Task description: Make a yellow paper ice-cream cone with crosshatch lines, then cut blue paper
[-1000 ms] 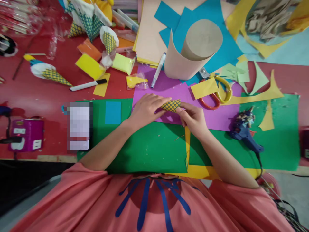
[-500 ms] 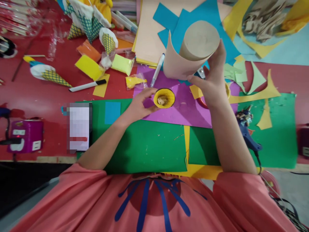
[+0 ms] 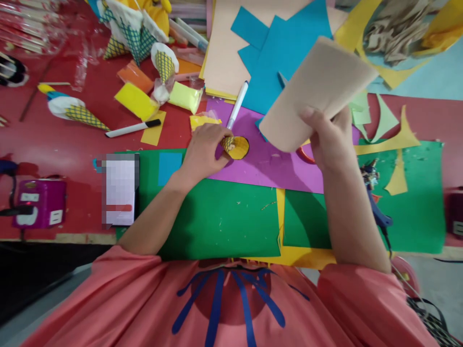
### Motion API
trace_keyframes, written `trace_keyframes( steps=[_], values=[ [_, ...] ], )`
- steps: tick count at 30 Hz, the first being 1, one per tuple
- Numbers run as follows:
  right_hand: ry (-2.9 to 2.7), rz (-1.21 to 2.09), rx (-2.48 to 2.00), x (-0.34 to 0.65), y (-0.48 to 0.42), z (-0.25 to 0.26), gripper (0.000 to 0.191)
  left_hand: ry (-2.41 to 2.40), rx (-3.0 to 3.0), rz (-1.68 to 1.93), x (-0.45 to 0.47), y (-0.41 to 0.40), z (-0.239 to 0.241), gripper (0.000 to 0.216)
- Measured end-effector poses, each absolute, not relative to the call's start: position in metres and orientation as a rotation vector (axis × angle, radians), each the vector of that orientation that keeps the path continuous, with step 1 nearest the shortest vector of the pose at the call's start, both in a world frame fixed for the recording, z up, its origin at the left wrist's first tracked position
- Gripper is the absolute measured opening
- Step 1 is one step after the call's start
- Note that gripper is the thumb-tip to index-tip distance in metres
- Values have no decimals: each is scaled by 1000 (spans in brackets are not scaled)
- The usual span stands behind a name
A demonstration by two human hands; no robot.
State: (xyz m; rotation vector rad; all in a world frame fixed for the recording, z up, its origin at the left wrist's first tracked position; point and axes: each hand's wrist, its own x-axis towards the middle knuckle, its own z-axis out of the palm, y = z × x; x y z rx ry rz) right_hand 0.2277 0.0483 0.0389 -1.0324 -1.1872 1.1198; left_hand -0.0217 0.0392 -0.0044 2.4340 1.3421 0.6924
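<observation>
My left hand (image 3: pixel 206 153) is closed on a small yellow paper cone (image 3: pixel 240 148) with dark grid lines outside. The cone lies over on its side with its mouth to the right; something pale and crumpled shows inside. Raised above the table at the right, my right hand (image 3: pixel 333 139) grips a cream paper sheet (image 3: pixel 314 94) curled into a tube, now slanting up to the right. Beneath both hands is a purple sheet (image 3: pixel 267 168) on a green mat (image 3: pixel 217 212). A red scissor-like handle (image 3: pixel 306 155) pokes out below the tube, mostly hidden.
A white marker (image 3: pixel 238 103) lies by the cone. Wrapped yellow clay (image 3: pixel 135 100) and a decorated cone (image 3: pixel 75 112) are at the left, above a phone (image 3: pixel 120 190). A blue glue gun (image 3: pixel 378 209) with its cord lies by my right forearm. Cut paper is stacked behind.
The cream tube has tipped from upright to slanting, its top going right, and is curled tighter. The yellow cone has moved slightly left and tilted onto its side in my left hand.
</observation>
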Motion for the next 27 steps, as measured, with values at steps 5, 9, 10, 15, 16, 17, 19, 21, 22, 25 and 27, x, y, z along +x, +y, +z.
trace_keyframes(
  steps=[5,9,10,15,16,17,19,21,22,25,27],
  values=[
    [-925,1451,-1061,235,6,29,29,1711,2471,594,-29,42,-2,27],
    [-895,1681,-1154,235,-12,15,41,1365,2336,1056,-21,32,2,20],
    [-900,1725,-1152,234,-14,13,45,1242,2246,1143,-16,28,4,20],
    [-777,1926,-1175,229,-12,9,46,922,2079,944,9,10,6,60],
    [-759,1959,-1182,229,-13,8,46,901,2028,904,11,8,4,64],
    [-757,1985,-1182,228,-13,8,45,903,1970,879,12,8,2,66],
    [-797,2009,-1172,229,-15,9,46,974,1861,876,12,8,-1,65],
    [-875,2002,-1151,230,-17,11,49,1074,1779,908,10,9,-3,55],
    [-912,1986,-1141,231,-17,11,50,1106,1743,910,9,10,-2,46],
    [-963,1917,-1119,232,-19,11,55,1109,1635,850,8,11,2,32],
    [-947,1889,-1106,231,-19,9,57,1086,1573,835,8,11,6,42]
  ],
)
